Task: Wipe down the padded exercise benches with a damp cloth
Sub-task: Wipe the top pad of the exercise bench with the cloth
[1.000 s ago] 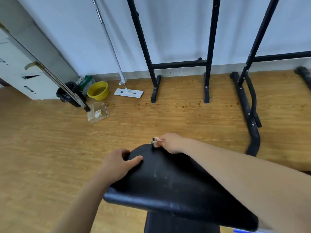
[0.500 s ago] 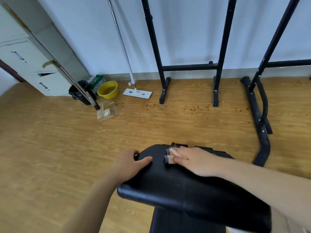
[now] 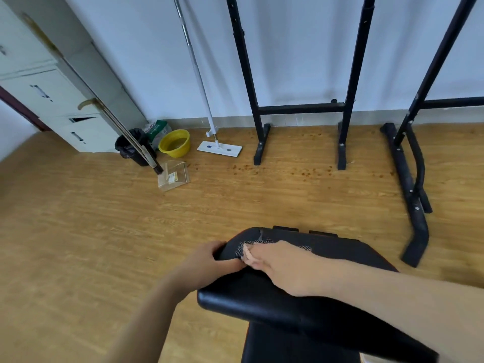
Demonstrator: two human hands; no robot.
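R hand (image 3: 277, 268) flat, fingers straight, pressing cloth (image 3: 251, 243) onto bench pad (image 3: 262, 305) near far-left corner. L hand (image 3: 207, 265) curled round pad edge, steadying it. Best approach: even palm pressure, overlapping strokes, cloth carried over rim & corner.

Near centre: bench (image 3: 262, 302), cloth (image 3: 242, 248) on its far left corner beneath right hand (image 3: 284, 269), left hand (image 3: 207, 263) on left edge. Along far wall (image 3: 301, 48), left to right: cabinet (image 3: 52, 100), bin (image 3: 131, 150), basin (image 3: 175, 144), mop (image 3: 219, 149), racks (image 3: 301, 109). Box (image 3: 173, 176) before basin.
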